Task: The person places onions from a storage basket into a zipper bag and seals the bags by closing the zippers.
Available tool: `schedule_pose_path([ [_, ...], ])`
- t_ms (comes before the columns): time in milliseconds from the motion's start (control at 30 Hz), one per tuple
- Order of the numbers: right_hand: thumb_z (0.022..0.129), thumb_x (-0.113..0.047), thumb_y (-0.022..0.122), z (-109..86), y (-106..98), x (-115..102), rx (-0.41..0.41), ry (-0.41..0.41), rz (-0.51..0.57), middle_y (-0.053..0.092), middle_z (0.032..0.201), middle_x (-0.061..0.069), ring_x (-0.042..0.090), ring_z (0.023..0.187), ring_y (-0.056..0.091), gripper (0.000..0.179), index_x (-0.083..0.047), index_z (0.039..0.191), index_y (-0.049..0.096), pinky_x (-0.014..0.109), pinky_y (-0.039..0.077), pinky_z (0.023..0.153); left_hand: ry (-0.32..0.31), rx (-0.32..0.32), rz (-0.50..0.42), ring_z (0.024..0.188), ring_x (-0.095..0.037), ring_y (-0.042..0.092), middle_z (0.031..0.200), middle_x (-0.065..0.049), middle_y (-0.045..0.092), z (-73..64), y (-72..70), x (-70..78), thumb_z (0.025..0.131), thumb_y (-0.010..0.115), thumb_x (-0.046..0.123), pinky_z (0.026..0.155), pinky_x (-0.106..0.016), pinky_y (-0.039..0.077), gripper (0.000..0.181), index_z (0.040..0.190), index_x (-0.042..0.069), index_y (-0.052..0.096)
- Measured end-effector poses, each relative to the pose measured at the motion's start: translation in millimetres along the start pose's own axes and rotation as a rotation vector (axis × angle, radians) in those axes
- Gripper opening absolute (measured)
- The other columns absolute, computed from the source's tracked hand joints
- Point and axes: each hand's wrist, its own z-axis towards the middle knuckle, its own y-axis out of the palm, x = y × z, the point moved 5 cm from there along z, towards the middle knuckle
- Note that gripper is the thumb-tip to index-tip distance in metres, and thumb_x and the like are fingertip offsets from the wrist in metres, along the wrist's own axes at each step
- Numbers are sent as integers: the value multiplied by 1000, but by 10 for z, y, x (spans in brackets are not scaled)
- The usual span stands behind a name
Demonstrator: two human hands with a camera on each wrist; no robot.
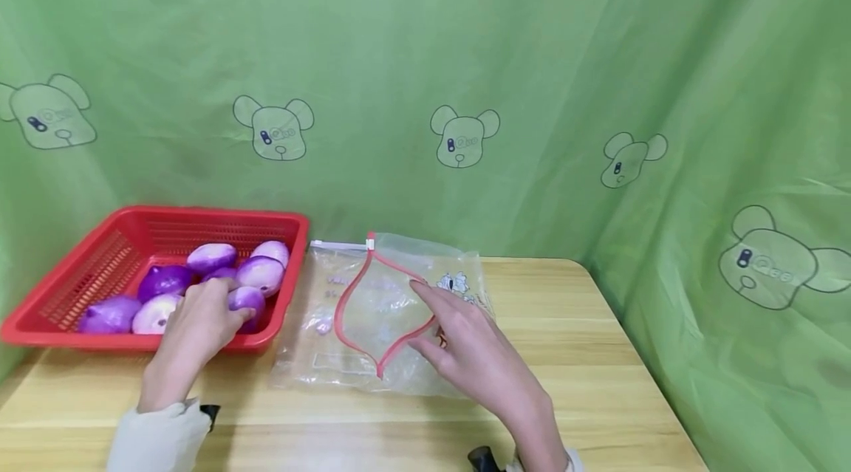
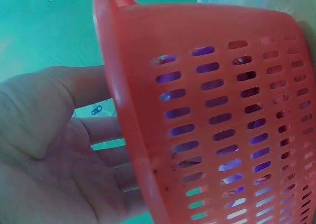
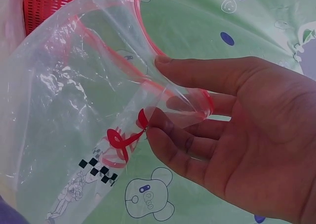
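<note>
My left hand [image 1: 202, 313] reaches over the front rim into a red plastic basket [image 1: 275, 215] of purple onions [image 1: 166, 281]. Its thumb lies at an onion [image 1: 247, 301] near the basket's right side. In the left wrist view the fingers [image 2: 101, 129] look fairly straight and spread, their tips hidden behind the rim. To the right, a clear zip bag [image 1: 319, 346] lies on the table with its red-edged mouth spread wide. My right hand [image 1: 475, 346] holds the mouth's right edge. In the right wrist view, the thumb rests at the red zip strip [image 3: 143, 24] and the other fingers curl against the plastic.
A wooden table [image 1: 572, 383] bears the basket and the bag. The white slider [image 1: 370, 244] sits at the bag's far edge. Green curtain [image 1: 372, 51] with bear-head drawings hangs behind the table and along its right side.
</note>
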Motion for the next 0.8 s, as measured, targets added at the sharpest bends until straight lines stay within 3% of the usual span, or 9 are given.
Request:
schedule_pose_path([
  [233, 85, -21, 81, 6, 14, -1, 0, 0, 17, 58, 140, 5, 5, 89, 59, 67, -10, 144, 52, 30, 54, 88, 62, 81, 7, 80, -39, 58, 93, -25, 60, -10, -49, 68, 82, 80, 13, 62, -53, 48, 36, 107, -8, 65],
  [433, 85, -21, 81, 4, 19, 3, -1, 5, 13, 59, 138, 5, 3, 86, 59, 67, -10, 144, 52, 29, 54, 85, 116, 133, 24, 98, -50, 60, 108, -31, 63, -17, -69, 156, 83, 80, 16, 78, -63, 48, 45, 115, -10, 64],
  [567, 85, -22, 81, 9, 19, 7, -7, 9, 14, 60, 138, 6, 6, 85, 61, 68, -10, 145, 51, 29, 55, 84, 149, 166, 16, 103, -49, 59, 111, -30, 63, -26, -92, 206, 82, 81, 16, 85, -65, 47, 48, 119, -10, 63],
  [800, 85, -22, 81, 11, 4, 12, -8, 18, 8, 59, 139, 6, 6, 89, 59, 69, -9, 146, 50, 28, 54, 85, 223, 260, -8, 102, -49, 60, 112, -28, 63, -84, -144, 332, 81, 82, 15, 84, -66, 47, 49, 119, -9, 63],
])
